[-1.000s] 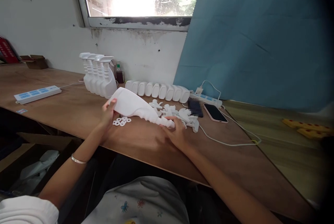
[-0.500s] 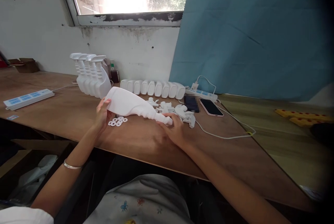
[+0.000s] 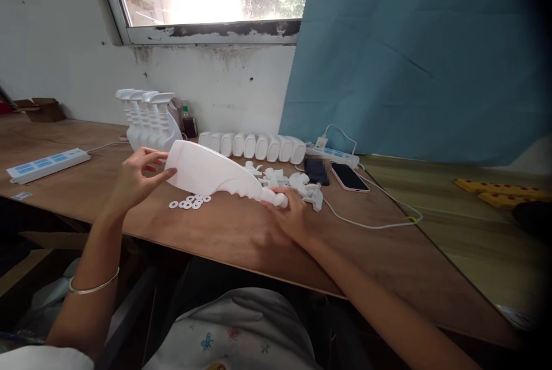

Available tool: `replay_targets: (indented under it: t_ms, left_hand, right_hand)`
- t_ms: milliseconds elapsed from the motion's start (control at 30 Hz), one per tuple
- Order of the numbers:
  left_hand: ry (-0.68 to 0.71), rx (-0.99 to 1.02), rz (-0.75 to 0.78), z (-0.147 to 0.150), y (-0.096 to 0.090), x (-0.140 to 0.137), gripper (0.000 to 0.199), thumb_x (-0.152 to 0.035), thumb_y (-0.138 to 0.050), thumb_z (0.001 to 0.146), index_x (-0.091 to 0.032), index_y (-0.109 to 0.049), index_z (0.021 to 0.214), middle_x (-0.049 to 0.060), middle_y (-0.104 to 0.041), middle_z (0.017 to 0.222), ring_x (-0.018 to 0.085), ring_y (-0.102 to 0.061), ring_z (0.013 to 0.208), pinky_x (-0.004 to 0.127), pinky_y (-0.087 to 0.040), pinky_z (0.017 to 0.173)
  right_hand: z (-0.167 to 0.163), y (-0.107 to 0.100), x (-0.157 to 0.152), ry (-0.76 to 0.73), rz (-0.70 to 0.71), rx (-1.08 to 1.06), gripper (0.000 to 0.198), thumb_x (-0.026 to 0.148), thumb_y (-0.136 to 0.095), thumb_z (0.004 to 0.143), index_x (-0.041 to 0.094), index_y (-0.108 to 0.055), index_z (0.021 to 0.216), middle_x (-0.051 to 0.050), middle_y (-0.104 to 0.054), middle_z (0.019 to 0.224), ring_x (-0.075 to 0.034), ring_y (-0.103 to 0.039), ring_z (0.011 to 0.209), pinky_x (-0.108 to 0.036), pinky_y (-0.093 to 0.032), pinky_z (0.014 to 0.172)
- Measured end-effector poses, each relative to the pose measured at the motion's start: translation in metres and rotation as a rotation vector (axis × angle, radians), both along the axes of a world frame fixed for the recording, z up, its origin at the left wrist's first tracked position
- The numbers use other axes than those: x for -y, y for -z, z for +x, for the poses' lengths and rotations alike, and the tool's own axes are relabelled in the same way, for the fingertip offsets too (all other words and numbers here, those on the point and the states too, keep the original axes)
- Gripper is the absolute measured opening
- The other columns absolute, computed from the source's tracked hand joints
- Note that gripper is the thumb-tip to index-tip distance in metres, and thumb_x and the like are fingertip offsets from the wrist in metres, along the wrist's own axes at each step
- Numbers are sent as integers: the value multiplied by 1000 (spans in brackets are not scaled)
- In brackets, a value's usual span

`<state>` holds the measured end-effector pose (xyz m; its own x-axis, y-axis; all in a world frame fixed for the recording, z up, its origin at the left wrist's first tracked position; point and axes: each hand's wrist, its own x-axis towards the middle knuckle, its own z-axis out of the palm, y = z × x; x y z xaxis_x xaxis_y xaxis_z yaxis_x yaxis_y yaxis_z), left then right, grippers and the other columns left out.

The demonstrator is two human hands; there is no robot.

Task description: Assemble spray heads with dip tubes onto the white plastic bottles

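A white plastic spray bottle body [image 3: 211,169] is held tilted above the table, its base to the left and its neck to the right. My right hand [image 3: 290,209] is closed around the neck end. At the base, my left hand [image 3: 140,177] has its fingers and thumb apart; the thumb tip overlaps the bottle's edge, and whether it touches cannot be seen. Below the bottle lie several flat white rings [image 3: 188,204]. White trigger spray heads [image 3: 276,176] are heaped behind my right hand.
Assembled white spray bottles [image 3: 153,123] stand at the back left, with a row of white bottles [image 3: 250,146] lying bases outward beside them. A phone [image 3: 350,177], a cable and power strips [image 3: 47,164] are on the table. An open carton [image 3: 26,266] sits below left.
My left hand has loosened from the bottle's base and shifted left, fingers spreading. The bottle has moved slightly left at its base. My right hand stays on the neck.
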<state>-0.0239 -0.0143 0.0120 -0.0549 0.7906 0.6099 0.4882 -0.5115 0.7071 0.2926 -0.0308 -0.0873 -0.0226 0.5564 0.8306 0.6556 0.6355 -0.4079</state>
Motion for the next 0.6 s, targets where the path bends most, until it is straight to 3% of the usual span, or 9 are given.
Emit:
replay_targets:
  t_ms: [100, 200, 433, 600]
  left_hand:
    - [-19, -143, 56, -4, -6, 7, 34, -36, -72, 61, -19, -68, 90, 1, -62, 80, 13, -58, 67, 21, -48, 62]
    - [-30, -158, 112, 0, -4, 9, 32, -36, -69, 65, -19, -66, 92, 2, -63, 83, 14, -61, 68, 23, -50, 63]
    - [6, 34, 140, 20, -4, 14, 26, -31, -65, 70, -16, -63, 91, 2, -64, 86, 15, -62, 82, 23, -48, 77]
    - [19, 257, 196, 23, -4, 13, 29, -42, -49, 76, -15, -57, 71, 0, -56, 67, 13, -55, 69, 22, -44, 62]
  right_hand:
    - [-1, 0, 1, -20, 5, 26, 17, 35, -64, 76, 23, -58, 87, -2, -63, 80, -21, -57, 76, -37, -46, 72]
    - [-1, 1, 2, -20, 7, 29, 17, 36, -63, 76, 23, -58, 86, -2, -63, 78, -21, -58, 75, -37, -46, 71]
    - [0, 0, 1, -17, 25, 19, 15, 35, -63, 76, 23, -58, 84, -2, -64, 77, -21, -57, 74, -36, -45, 68]
    - [-1, -1, 2, -51, 53, 49, 14, 33, -62, 78, 22, -58, 85, -2, -65, 78, -20, -57, 74, -36, -45, 70]
